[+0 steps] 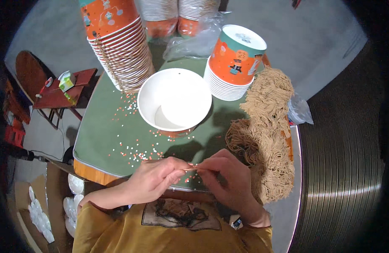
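Note:
Near the table's front edge, my left hand (158, 179) and my right hand (225, 179) meet fingertip to fingertip. Both pinch a short stretch of tan string (189, 169) between them; the rest of it is hidden by my fingers. Beyond them a white paper bucket (182, 95) stands with its mouth up, a small dark hole near its far rim. To the right of my right hand lies a big heap of tan string (272, 156), with a darker bundle of string (244, 139) against its left side.
A tall stack of orange paper buckets (123, 55) with string along its side stands far left. Upturned buckets (234, 63) are stacked at the back right. Small white and orange paper dots (139, 154) litter the green tabletop (97, 135). A cardboard box (55, 185) sits at lower left.

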Available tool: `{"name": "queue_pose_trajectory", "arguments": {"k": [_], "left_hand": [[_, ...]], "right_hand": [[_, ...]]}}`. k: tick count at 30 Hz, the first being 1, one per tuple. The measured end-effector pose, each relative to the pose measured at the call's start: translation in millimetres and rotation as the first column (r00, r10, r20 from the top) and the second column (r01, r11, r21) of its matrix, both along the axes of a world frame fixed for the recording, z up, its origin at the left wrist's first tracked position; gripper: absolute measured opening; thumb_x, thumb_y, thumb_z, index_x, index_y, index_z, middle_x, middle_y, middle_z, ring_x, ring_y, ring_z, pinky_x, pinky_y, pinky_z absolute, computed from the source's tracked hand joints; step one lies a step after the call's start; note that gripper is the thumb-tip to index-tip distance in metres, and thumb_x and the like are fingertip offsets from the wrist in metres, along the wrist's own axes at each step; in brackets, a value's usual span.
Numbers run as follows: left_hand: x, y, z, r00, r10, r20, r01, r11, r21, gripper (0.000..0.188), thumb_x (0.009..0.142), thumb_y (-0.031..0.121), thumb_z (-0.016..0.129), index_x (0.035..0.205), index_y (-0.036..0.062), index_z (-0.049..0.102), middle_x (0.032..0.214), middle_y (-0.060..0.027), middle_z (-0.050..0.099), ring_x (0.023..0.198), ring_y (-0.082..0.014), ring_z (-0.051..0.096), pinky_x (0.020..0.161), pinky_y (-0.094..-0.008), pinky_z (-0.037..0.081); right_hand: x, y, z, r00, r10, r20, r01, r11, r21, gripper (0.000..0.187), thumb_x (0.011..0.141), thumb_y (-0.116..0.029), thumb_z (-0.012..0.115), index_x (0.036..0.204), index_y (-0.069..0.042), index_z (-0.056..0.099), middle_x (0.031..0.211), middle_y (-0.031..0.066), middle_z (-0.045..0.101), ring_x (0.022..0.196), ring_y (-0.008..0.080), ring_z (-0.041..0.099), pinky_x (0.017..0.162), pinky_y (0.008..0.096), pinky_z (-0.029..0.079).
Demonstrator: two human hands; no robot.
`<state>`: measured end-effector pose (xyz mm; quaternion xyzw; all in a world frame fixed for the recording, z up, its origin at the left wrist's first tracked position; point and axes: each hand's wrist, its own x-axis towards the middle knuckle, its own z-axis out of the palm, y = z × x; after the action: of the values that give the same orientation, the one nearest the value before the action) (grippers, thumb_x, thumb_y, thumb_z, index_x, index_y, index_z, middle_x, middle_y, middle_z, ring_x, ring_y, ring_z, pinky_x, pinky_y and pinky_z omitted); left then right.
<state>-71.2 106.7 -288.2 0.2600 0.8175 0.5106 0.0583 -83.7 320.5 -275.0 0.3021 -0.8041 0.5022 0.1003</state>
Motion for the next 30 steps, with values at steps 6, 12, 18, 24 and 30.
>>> {"name": "queue_pose_trajectory", "arguments": {"k": [6,12,18,24,30], "left_hand": [[4.9,-25.8,-12.2,0.983,0.156,-0.099,-0.170,0.974,-0.148,0.013,0.092,0.014,0.059,0.095,0.0020,0.059,0.079,-0.0112,0.063,0.069,-0.0265,0.065,0.061,-0.0351,0.053],[-8.2,-23.4,-5.8,0.884,0.002,-0.467,-0.177,0.927,-0.330,0.012,0.083,0.013,0.066,0.090,0.0054,0.059,0.074,-0.0086,0.057,0.068,-0.0278,0.059,0.057,-0.0372,0.048],[-67.4,-42.9,8.8,0.811,0.024,-0.585,-0.304,0.871,-0.385,0.025,0.076,0.002,0.065,0.100,0.0063,0.061,0.099,-0.0096,0.057,0.105,-0.0292,0.052,0.096,-0.0421,0.037],[-87.1,-41.4,29.8,0.929,-0.091,-0.360,-0.054,0.926,-0.374,0.025,0.079,-0.001,0.058,0.103,0.0038,0.061,0.096,-0.0093,0.056,0.097,-0.0284,0.055,0.090,-0.0382,0.041],[-94.4,-33.0,52.4,0.996,-0.049,-0.070,0.035,0.981,-0.190,0.027,0.078,0.001,0.052,0.104,-0.0017,0.059,0.087,-0.0079,0.055,0.077,-0.0212,0.057,0.072,-0.0329,0.047]], "right_hand": [[-1.6,-11.9,-12.2,0.948,0.058,0.312,-0.056,0.998,-0.016,0.013,0.085,-0.005,0.064,0.098,-0.003,0.059,0.081,0.0085,0.060,0.072,0.0179,0.060,0.063,0.0284,0.049],[-10.0,-29.2,-39.4,0.988,0.141,0.069,-0.142,0.990,0.009,0.016,0.089,-0.014,0.061,0.099,-0.005,0.054,0.087,0.0113,0.061,0.073,0.0251,0.064,0.065,0.0355,0.052],[-14.1,-27.2,-35.6,0.933,-0.030,0.358,0.030,1.000,0.005,0.008,0.086,-0.008,0.060,0.092,-0.007,0.055,0.090,0.0095,0.061,0.069,0.0247,0.061,0.062,0.0345,0.050],[-38.2,-34.5,-52.8,0.993,-0.069,-0.097,0.055,0.989,-0.135,0.014,0.080,-0.005,0.064,0.092,-0.008,0.056,0.098,0.0113,0.061,0.085,0.0265,0.061,0.075,0.0362,0.051],[-41.6,-40.2,-53.6,0.966,-0.157,-0.207,0.140,0.986,-0.095,0.018,0.077,-0.005,0.065,0.091,-0.007,0.054,0.113,0.0141,0.060,0.100,0.0315,0.058,0.089,0.0416,0.047]]}}
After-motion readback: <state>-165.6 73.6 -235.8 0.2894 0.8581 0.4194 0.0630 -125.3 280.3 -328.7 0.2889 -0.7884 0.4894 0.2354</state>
